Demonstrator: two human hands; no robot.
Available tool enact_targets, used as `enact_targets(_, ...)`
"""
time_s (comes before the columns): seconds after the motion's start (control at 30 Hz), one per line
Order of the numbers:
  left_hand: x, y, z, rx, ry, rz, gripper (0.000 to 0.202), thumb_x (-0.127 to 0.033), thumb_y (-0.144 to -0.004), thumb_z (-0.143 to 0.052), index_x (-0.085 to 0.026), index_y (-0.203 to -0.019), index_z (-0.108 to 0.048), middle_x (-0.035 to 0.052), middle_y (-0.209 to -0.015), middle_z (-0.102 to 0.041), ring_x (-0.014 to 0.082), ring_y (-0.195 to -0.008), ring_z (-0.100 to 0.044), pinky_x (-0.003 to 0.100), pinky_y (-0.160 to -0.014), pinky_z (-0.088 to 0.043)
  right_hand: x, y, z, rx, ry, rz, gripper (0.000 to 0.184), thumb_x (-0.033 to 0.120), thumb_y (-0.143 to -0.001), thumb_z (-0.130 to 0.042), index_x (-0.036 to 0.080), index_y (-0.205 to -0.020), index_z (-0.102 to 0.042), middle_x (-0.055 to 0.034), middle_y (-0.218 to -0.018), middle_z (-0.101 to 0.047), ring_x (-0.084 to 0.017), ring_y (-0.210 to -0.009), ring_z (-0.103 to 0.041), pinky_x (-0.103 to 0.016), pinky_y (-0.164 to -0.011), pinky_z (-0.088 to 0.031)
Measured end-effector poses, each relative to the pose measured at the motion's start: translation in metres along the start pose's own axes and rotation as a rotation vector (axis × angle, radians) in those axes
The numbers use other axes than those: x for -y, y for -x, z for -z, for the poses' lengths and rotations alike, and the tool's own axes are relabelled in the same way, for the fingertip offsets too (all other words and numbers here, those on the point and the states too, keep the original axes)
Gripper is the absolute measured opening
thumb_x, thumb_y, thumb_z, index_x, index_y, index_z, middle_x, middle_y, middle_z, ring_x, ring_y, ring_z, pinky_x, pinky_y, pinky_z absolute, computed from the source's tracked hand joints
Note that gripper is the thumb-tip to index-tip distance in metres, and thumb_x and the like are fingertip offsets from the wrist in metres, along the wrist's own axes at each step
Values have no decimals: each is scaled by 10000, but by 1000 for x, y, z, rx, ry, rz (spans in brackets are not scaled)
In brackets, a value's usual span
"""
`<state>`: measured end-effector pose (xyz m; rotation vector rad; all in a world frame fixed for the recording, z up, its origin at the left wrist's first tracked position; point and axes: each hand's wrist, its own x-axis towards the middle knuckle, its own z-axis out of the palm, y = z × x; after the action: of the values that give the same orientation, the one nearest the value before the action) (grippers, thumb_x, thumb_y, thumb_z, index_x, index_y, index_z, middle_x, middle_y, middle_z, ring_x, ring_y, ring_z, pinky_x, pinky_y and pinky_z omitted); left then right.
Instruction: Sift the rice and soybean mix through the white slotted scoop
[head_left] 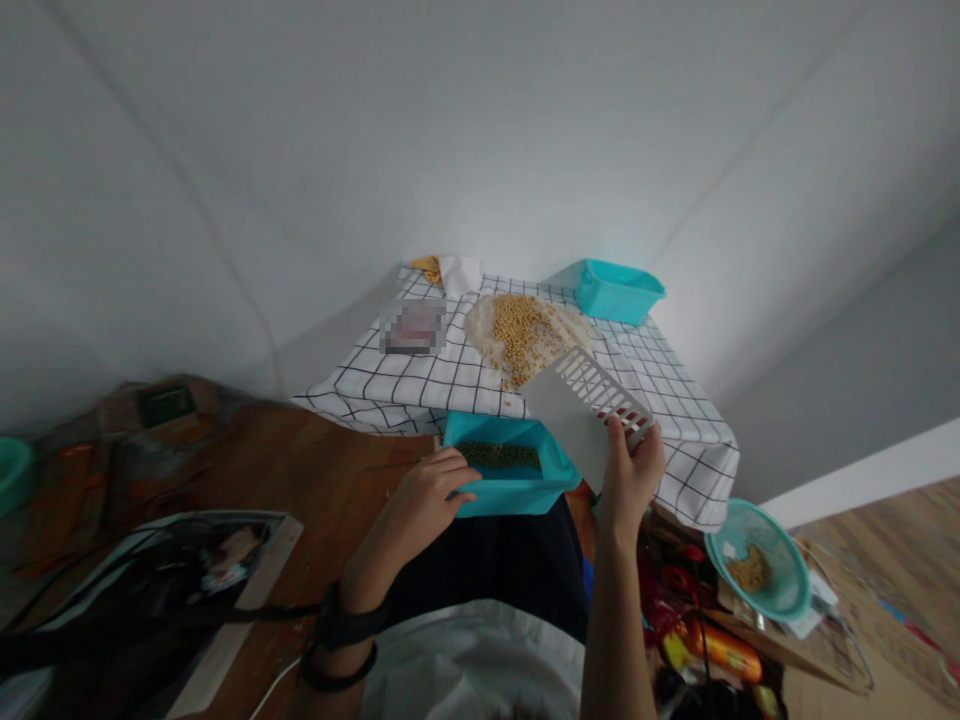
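Note:
My left hand is closed over the left end of a turquoise plastic bin at the table's front edge. Small dark green beans cover its bottom. My right hand grips a light grey plastic board with a row of slots along one side. The board is tilted over the table edge, beside the bin. Behind it, yellow beans lie spread with a white powdery or grainy material on the checked tablecloth.
A second turquoise bin stands at the back right of the table. White and yellow cloths lie at the back left, near a blurred-out item. Below right, a green basket holds something yellowish. An open box of dark things is at lower left.

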<state>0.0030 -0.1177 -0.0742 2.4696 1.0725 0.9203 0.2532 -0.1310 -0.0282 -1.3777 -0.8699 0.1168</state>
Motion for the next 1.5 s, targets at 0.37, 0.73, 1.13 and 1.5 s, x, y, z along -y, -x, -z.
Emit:
enact_targets(0.37,0,-1,0,-1,8,-2,148,-60,-839,-653,-192,-846,-719,35,-858,-705,211,-896,-634,332,-809,-517,-3,2,-3,-7,-36,12,265,442,-860,-631,186,-926,-614,-36,-886,-680,-171,-790,-641,-280,-728,-472)
enact_targets(0.73,1,-1,-1,6,10,-3,126,-78,-844,-670,-191,-864,-722,32,-851,-703,213,-899,-628,336,-814,-512,15,2,-3,15,81,71,209,400,-856,-617,199,-823,-570,-10,-772,-646,-163,-714,-581,-263,-668,-418)
enact_targets(1.13,-1,-1,0,15,4,7,123,-79,-835,-684,-195,-851,-721,31,-859,-700,216,-903,-631,337,-813,-514,14,1,0,-32,141,104,238,433,-873,-603,195,-872,-595,-45,-827,-665,-195,-768,-608,-289,-714,-432)
enact_targets(1.5,2,2,-2,-1,8,-1,125,-86,-841,-669,-199,-862,-719,34,-861,-699,210,-899,-628,337,-819,-518,7,3,-3,40,-79,3,271,448,-854,-624,192,-941,-609,-61,-916,-707,-193,-811,-677,-302,-736,-510)
